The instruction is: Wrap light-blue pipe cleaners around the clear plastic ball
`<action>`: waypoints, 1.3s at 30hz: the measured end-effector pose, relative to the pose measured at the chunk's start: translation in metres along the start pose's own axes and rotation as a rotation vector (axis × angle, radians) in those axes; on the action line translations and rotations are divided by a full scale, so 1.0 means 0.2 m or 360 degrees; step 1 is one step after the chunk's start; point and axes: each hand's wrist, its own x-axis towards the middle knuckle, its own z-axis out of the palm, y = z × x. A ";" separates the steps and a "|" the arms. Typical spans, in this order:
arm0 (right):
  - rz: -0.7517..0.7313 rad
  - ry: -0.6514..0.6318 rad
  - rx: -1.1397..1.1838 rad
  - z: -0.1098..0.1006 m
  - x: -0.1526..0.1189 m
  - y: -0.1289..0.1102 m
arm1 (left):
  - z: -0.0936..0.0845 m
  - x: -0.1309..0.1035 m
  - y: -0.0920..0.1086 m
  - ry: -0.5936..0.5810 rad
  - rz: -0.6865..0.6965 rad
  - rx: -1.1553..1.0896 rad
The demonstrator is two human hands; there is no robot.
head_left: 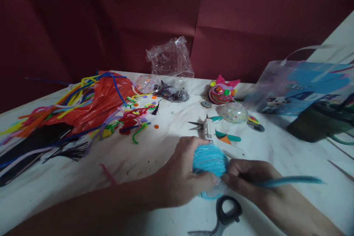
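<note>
A ball wrapped in light-blue pipe cleaner [209, 159] is in the grip of my left hand [184, 177], thumb across its front and fingers over its far side. Part of its lower front shows a clear, unwrapped surface. My right hand [249, 177] pinches a blue pipe cleaner [293, 180] against the ball's right side, and the loose end sticks out to the right. Just below the ball lie black-handled scissors [228, 210]. Behind it are a white glue gun [209, 131] and green-handled pliers [228, 136], partly overlapping.
Pipe cleaners [72, 97] and a red plastic bag [107, 99] cover the left. At the back are a clear wrapper [171, 61], a pink lion-like head [222, 91] and a clear ball [233, 113]. A printed bag [293, 88] and a dark cup [315, 121] stand right.
</note>
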 end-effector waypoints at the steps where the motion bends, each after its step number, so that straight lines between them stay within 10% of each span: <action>1: -0.0003 -0.0057 0.0009 0.00 0.00 -0.01 | -0.01 0.00 0.01 -0.0010 -0.0009 0.0004; 39: -0.0097 -0.0347 -0.0219 0.06 0.06 -0.17 | -0.17 0.02 0.12 -0.0197 0.0054 0.0731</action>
